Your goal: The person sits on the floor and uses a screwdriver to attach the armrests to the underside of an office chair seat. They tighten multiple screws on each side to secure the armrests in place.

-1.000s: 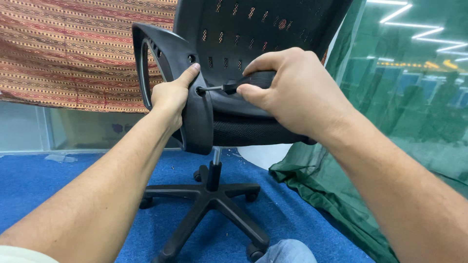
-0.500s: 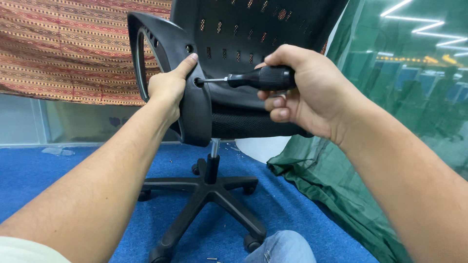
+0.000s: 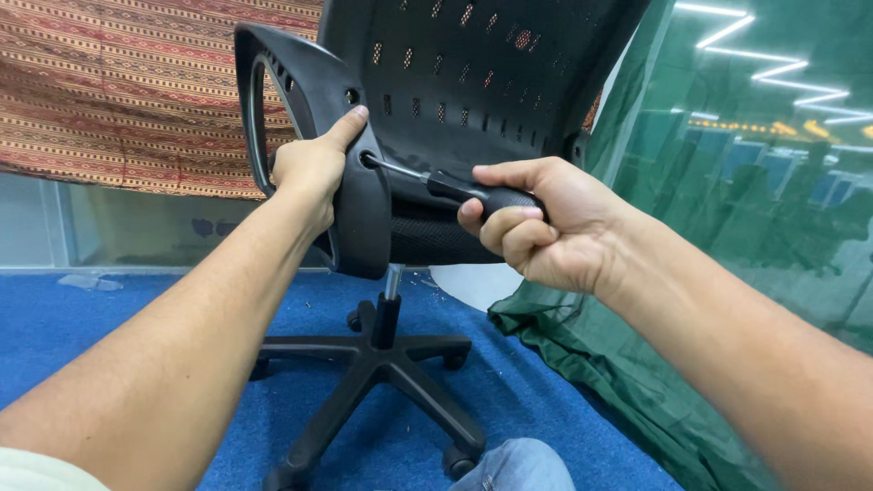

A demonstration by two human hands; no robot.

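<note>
A black office chair with a mesh back stands in front of me. My left hand grips its black plastic armrest from the outside, thumb up beside a screw hole. My right hand is closed around the black handle of a screwdriver. The metal shaft points left, and its tip sits in a lower hole of the armrest bracket, just right of my left hand.
The chair's five-arm wheeled base rests on blue carpet. A green mesh cloth lies heaped at the right, below a glass wall. A red patterned fabric hangs at the back left. My jeans-clad knee shows at the bottom.
My right hand has shifted down and to the right along the screwdriver, with the tip staying in the armrest hole. The view has drifted slightly. My left hand keeps its hold.
</note>
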